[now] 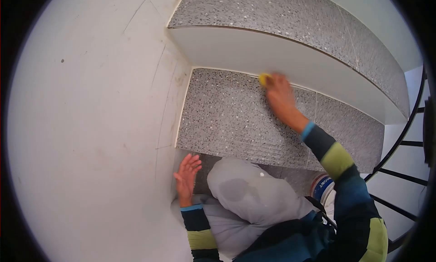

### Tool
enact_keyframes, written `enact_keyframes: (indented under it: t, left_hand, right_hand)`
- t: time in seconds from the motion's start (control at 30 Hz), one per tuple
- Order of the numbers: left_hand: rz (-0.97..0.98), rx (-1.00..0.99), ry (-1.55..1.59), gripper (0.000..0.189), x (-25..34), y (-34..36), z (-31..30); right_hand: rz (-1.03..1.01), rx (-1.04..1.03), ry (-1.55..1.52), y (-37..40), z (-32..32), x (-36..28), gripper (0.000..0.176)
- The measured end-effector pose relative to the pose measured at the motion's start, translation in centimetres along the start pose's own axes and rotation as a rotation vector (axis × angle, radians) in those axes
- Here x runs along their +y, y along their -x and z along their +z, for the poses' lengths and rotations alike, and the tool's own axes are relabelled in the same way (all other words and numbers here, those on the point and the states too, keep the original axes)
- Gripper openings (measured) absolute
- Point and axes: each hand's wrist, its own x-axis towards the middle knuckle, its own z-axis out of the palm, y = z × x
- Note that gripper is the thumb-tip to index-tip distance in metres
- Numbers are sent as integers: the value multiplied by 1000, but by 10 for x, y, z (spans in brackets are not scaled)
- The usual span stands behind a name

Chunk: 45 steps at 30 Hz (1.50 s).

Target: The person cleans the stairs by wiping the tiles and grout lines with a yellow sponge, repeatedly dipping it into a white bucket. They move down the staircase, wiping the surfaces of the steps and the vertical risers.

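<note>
My right hand (280, 97) is closed on a small yellow piece (263, 79), a sponge or pad by its look, though blur and my fingers hide most of it. The yellow piece is at the back edge of the speckled grey stair tread (222, 112), where the tread meets the white riser (236, 50). A pale line runs along that joint. Lower down, my left hand (186, 174) is held up beside the wall with its fingers apart and holds nothing.
A white wall (100, 125) with dark scratches and smudges rises at the left. Another speckled step (254, 9) lies above. A white bucket (328, 199) with a blue and red label stands by my right arm. Black railing bars (397, 174) run along the right.
</note>
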Motion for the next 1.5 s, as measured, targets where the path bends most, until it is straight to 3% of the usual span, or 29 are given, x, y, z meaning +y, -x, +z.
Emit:
enact_keyframes:
  t: [0.07,0.13,0.2,0.27,0.3,0.37,0.4,0.43,0.5,0.57,0.6,0.67,0.7,0.77,1.07,1.17,1.33,1.37,1.43,1.5]
  left_hand:
    - [6,-3,0,89,1,-1,-4]
    - [3,-16,19,89,0,-3,-9]
    - [-20,-39,42,89,-3,-2,-12]
    - [-41,-18,39,93,-6,-5,-12]
    - [-52,-35,52,93,-8,-5,-12]
    - [-118,-88,31,91,-9,-6,-13]
    - [-125,-99,41,91,-10,-8,-15]
    - [-149,-163,46,87,-11,-9,-17]
    - [-179,-237,58,84,-12,-12,-16]
    - [-213,-236,79,81,-14,-16,-13]
    - [-217,-246,85,81,-17,-18,-14]
    - [-281,-270,55,73,-21,-16,-20]
    - [-283,-266,61,73,-22,-15,-21]
    - [-341,-249,-8,67,-19,-11,-21]
    - [-331,-181,-3,64,-27,-8,-25]
    - [-328,-249,13,65,-22,-14,-20]
    - [-356,-218,-9,65,-23,-18,-15]
    - [-367,-215,4,65,-24,-17,-17]
    - [-370,-198,9,65,-22,-18,-13]
    - [-376,-184,16,65,-21,-16,-14]
  right_hand:
    - [137,-57,20,40,-19,41,38]
    - [166,-22,-205,84,-76,68,45]
    - [238,-184,-375,133,-129,95,46]
    - [405,-625,-492,184,-177,128,37]
    - [601,-983,-444,206,-198,136,38]
    - [489,-1442,-293,278,-205,157,39]
    - [475,-1512,-320,319,-199,162,39]
    - [517,-1439,-412,354,-192,162,36]
    - [733,-1083,-578,406,-170,147,41]
    - [758,-697,-554,430,-144,126,48]
    - [769,-695,-547,437,-131,119,48]
    - [1006,-626,-624,453,-103,111,69]
    - [1003,-631,-618,471,-79,111,69]
    - [902,-360,-559,507,-40,112,54]
    - [1157,-605,-890,475,-55,119,55]
    - [1223,-657,-974,467,-67,126,56]
    - [1274,-683,-817,462,-71,122,52]
    - [1275,-685,-818,465,-66,122,52]
    - [1066,-502,-727,471,-55,118,45]
    - [1036,-506,-717,473,-52,115,45]
